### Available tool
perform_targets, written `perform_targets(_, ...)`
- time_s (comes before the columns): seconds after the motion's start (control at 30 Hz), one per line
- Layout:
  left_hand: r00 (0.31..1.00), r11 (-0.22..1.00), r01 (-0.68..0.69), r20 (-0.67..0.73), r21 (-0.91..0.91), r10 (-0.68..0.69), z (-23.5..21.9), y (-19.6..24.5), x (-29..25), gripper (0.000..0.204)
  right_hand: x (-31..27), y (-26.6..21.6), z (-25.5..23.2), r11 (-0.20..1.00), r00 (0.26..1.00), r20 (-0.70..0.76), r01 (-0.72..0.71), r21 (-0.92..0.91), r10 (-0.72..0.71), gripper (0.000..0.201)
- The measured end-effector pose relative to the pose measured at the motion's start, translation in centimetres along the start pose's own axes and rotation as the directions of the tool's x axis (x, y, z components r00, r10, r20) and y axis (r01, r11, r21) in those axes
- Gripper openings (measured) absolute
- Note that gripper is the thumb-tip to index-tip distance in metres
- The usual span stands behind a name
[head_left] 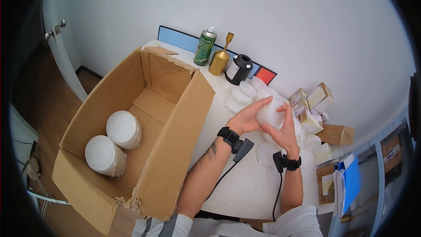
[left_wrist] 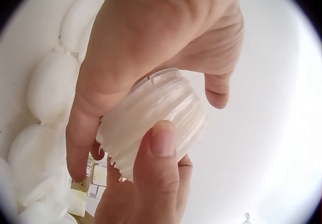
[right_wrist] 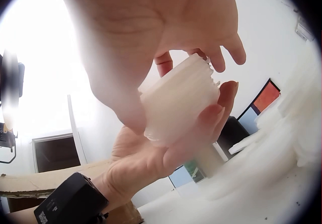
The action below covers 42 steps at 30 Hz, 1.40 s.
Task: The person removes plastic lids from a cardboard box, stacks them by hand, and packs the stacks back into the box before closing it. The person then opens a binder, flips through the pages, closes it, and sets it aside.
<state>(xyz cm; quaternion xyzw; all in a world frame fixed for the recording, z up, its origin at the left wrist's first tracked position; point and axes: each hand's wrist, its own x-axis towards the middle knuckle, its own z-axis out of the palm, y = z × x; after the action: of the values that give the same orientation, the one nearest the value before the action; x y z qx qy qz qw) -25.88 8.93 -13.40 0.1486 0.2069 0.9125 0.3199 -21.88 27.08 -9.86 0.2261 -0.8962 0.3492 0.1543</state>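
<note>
At left, two round white stacks (head_left: 106,154) are held in the open carton (head_left: 175,138); to its right, above the table (head_left: 250,193), the stack of thin discs (head_left: 268,115) is grasped between the left hand (head_left: 249,118), the nearer to the carton, and the right hand (head_left: 287,132), with loose discs (head_left: 240,95) spread beyond. The held stack's axis is tilted, its exact heading unclear; in the left wrist view, layered rims are shown crossed by the right thumb (left_wrist: 162,143), a contact not made out from the head view.

The head view peers forward and down over the table (head_left: 241,188). Both wrist views, much nearer, share the pale stack (left_wrist: 143,116).
</note>
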Motion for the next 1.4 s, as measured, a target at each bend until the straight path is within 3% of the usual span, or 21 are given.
perform_targets(0.1, 1.000, 0.990, -0.029, -0.006, 0.137, 0.030, -0.4, -0.5, 0.2, 0.065, -0.1, 1.5, -0.1, 0.989, 0.989, 0.045, 0.143, -0.034, -0.142, 0.068)
perform_targets(0.17, 0.999, 0.998, -0.046, 0.016, 0.044, 0.045, -1.3, -0.7, 0.6, 0.067, 0.1, 2.3, -0.4, 0.948, 0.980, 0.087, 0.148, 0.280, -0.179, 0.060)
perform_targets(0.2, 0.999, 0.998, -0.047, 0.013, 0.040, 0.046, -1.6, -0.5, 0.4, 0.067, 0.7, 2.6, -0.4, 0.949, 0.980, 0.092, 0.145, 0.281, -0.178, 0.060)
perform_targets(0.27, 0.994, 0.965, -0.064, 0.065, -0.254, 0.083, -2.0, 0.1, 0.3, 0.067, 3.6, 3.1, -0.3, 0.604, 0.962, -0.199, 0.047, 0.796, 0.188, 0.049)
perform_targets(0.33, 0.990, 0.960, -0.110, 0.052, -0.258, 0.128, -2.2, 1.1, -0.2, 0.067, 7.9, 7.1, 0.6, 0.920, 0.939, -0.319, 0.011, 0.391, 0.124, 0.037)
perform_targets(0.4, 0.941, 0.898, -0.315, 0.026, -0.306, 0.338, -2.6, 2.3, -0.4, 0.070, 11.3, 6.6, 1.9, 0.999, 1.000, -0.017, 0.015, -0.032, -0.016, 0.031)
perform_targets(0.53, 0.893, 0.823, -0.449, -0.137, -0.347, 0.430, -4.1, 3.5, -0.9, 0.076, 15.0, 9.9, 7.3, 0.787, 0.868, 0.342, 0.479, -0.388, -0.360, 0.034)
perform_targets(0.57, 0.852, 0.774, -0.524, -0.221, -0.355, 0.475, -4.4, 3.7, -0.9, 0.077, 15.2, 9.4, 7.8, 0.788, 0.874, 0.325, 0.472, -0.395, -0.360, 0.034)
perform_targets(0.63, 0.852, 0.769, -0.524, -0.226, -0.367, 0.472, -5.1, 4.0, -1.0, 0.078, 15.1, 8.6, 8.7, 0.772, 0.881, 0.472, 0.282, -0.570, 0.027, 0.033)
perform_targets(0.73, 0.834, 0.741, -0.552, -0.259, -0.382, 0.487, -6.1, 4.0, -1.1, 0.078, 14.2, 8.4, 9.2, 0.680, 0.894, 0.441, 0.373, -0.631, -0.082, 0.029)
perform_targets(0.8, 0.832, 0.748, -0.555, -0.264, -0.365, 0.488, -6.8, 3.9, -1.1, 0.077, 13.0, 7.9, 8.4, 0.642, 0.875, 0.429, 0.465, -0.610, -0.226, 0.022)
perform_targets(0.9, 0.809, 0.737, -0.585, -0.305, -0.338, 0.502, -7.8, 4.1, -1.4, 0.076, 10.9, 5.3, 5.9, 0.873, 0.964, -0.027, 0.227, -0.433, -0.264, 0.020)
perform_targets(0.93, 0.806, 0.731, -0.589, -0.310, -0.343, 0.504, -7.9, 4.1, -1.5, 0.076, 10.8, 5.3, 4.8, 0.871, 0.964, -0.018, 0.231, -0.433, -0.265, 0.020)
perform_targets(0.97, 0.806, 0.753, -0.583, -0.329, -0.304, 0.492, -8.0, 4.0, -1.6, 0.075, 10.6, 5.3, 3.5, 0.990, 0.992, -0.111, 0.042, -0.136, -0.058, 0.020)
perform_targets(1.0, 0.807, 0.776, -0.573, -0.347, -0.264, 0.479, -8.0, 4.0, -1.7, 0.074, 10.4, 4.8, 2.6, 0.972, 0.975, -0.137, -0.146, 0.185, 0.172, 0.020)
perform_targets(1.03, 0.807, 0.776, -0.573, -0.349, -0.264, 0.477, -7.7, 3.9, -1.6, 0.074, 10.1, 3.1, 2.0, 0.971, 0.975, -0.136, -0.149, 0.186, 0.175, 0.020)
perform_targets(1.1, 0.887, 0.895, -0.416, -0.287, -0.162, 0.360, -7.0, 3.6, -1.5, 0.075, 9.5, 0.2, 1.6, 0.530, 0.951, -0.006, -0.167, 0.831, 0.309, 0.022)
perform_targets(1.13, 0.890, 0.899, -0.407, -0.291, -0.161, 0.350, -6.7, 3.3, -1.5, 0.075, 9.4, 0.4, 2.2, 0.526, 0.948, -0.008, -0.169, 0.834, 0.319, 0.022)
perform_targets(1.23, 0.961, 0.949, -0.275, -0.061, -0.154, 0.269, -5.4, 2.3, -1.1, 0.072, 9.7, 1.8, 4.2, 0.918, 0.996, 0.031, -0.094, 0.385, 0.089, 0.027)
perform_targets(1.33, 0.960, 0.947, -0.277, -0.016, -0.166, 0.278, -5.1, 1.8, -1.0, 0.075, 9.1, 1.9, 6.4, 0.962, 0.989, -0.145, 0.008, 0.271, 0.033, 0.031)
perform_targets(1.4, 0.956, 0.941, -0.293, -0.052, -0.169, 0.289, -5.1, 1.8, -1.1, 0.076, 9.2, 2.1, 6.7, 0.943, 0.996, -0.083, -0.006, 0.332, 0.035, 0.033)
